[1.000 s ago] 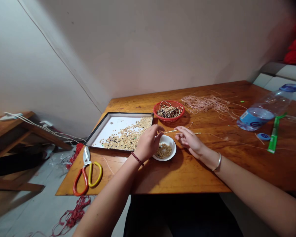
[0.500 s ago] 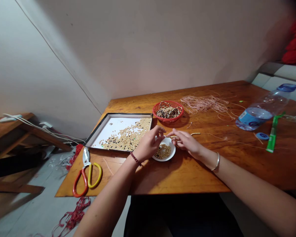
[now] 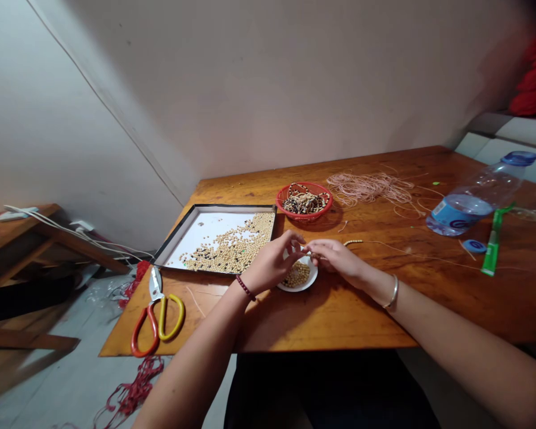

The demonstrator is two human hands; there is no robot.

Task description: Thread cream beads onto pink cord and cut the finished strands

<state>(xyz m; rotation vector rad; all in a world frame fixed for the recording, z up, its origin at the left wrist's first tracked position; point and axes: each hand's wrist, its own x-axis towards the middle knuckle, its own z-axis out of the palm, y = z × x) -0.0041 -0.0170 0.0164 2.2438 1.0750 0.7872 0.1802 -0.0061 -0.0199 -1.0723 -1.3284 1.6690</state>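
My left hand (image 3: pixel 277 257) is over the left side of a small white bowl (image 3: pixel 311 280) of tan and dark beads (image 3: pixel 298 274). Its thumb and fingertips are pinched together; what they hold is too small to make out. Meeting it at the fingertips, my right hand (image 3: pixel 335 257) is closed on a beaded string (image 3: pixel 354 242). Tan beads show on the string past the back of this hand, and its bare cord (image 3: pixel 411 252) trails right across the table. The middle of the strand is hidden by my right hand.
Left of the bowl lies a black-edged tray (image 3: pixel 196 229) of loose beads. Behind are a red basket (image 3: pixel 304 218) of beaded strands and a tangle of pink cord (image 3: pixel 370 187). Scissors (image 3: pixel 157 316) lie near the left edge; a bottle (image 3: pixel 462 208) and green tube (image 3: pixel 492 247) are at right.
My right hand has shifted slightly left, and its fingers have closed in against the left fingertips. Less of the beaded string shows between the hands. The left hand's fingers have drawn into a pinch.
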